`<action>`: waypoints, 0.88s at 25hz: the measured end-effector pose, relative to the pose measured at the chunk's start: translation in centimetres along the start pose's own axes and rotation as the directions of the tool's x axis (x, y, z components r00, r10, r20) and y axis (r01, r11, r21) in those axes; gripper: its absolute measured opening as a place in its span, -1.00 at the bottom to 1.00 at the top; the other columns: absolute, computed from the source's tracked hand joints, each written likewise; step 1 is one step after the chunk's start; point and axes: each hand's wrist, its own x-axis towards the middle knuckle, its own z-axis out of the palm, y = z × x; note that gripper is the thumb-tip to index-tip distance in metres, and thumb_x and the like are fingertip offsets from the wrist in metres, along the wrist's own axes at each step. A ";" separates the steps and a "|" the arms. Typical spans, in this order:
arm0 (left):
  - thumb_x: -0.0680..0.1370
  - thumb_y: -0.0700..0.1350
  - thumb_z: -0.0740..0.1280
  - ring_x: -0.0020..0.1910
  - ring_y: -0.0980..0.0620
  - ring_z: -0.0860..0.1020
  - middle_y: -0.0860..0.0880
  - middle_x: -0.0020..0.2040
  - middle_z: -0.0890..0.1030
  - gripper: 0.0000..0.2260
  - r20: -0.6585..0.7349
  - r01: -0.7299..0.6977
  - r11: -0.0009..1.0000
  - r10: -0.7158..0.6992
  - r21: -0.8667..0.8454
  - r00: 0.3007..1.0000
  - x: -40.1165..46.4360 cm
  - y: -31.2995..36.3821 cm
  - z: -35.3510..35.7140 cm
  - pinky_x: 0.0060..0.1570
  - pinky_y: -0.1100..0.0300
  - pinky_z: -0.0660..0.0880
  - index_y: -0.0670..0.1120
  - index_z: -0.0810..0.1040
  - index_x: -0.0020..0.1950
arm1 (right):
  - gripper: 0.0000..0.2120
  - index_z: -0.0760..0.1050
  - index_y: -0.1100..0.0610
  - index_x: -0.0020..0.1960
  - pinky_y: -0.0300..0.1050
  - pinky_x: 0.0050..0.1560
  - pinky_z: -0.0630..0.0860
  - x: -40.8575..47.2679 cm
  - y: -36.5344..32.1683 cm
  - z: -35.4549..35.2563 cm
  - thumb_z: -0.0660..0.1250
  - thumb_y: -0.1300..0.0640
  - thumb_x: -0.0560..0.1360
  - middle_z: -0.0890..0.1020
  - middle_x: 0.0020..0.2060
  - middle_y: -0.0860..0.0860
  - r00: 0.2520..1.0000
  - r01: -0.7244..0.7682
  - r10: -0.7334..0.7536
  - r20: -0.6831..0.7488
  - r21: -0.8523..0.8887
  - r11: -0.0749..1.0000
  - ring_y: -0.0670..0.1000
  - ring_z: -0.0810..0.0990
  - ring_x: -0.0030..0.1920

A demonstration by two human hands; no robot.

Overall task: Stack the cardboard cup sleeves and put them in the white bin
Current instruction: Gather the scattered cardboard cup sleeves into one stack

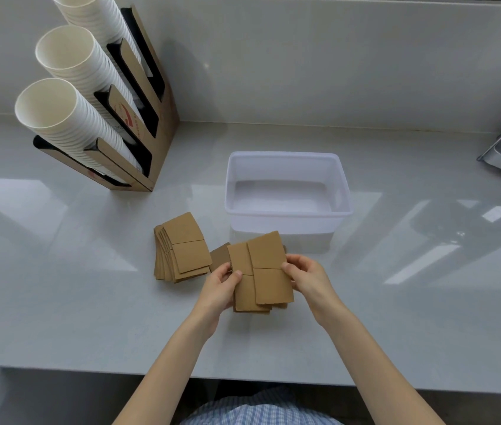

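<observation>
We hold a small bundle of cardboard sleeves [260,273] between both hands, our left hand [221,288] gripping its left edge and our right hand [306,276] pinching the right. It hovers just before the white bin [287,222]. A fanned stack of sleeves [180,248] lies on the surface [89,302] to the left.

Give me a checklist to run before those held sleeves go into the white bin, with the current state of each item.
1. Held sleeves gripped on both sides by left hand and right hand: ok.
2. Held sleeves squared into a neat stack: not ok, the edges are offset.
3. White bin free of contents: ok.
4. Bin close behind the hands, path unobstructed: ok.
5. All sleeves gathered: not ok, a fanned pile and one loose sleeve remain on the counter.
6. Count of held sleeves: cannot tell.
</observation>
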 end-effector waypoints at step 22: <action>0.54 -0.17 0.22 0.00 0.02 0.55 -0.02 0.03 0.58 -0.79 -0.043 -0.032 0.999 0.032 0.006 0.999 0.4 -0.1 -1.1 0.06 0.01 0.51 -0.06 0.45 0.17 | -0.56 0.26 -0.11 0.39 -0.07 0.25 0.27 1.0 2.9 1.3 0.18 -0.05 0.52 0.30 0.21 0.10 0.986 0.093 -0.165 -0.005 -0.810 0.579 0.10 0.28 0.26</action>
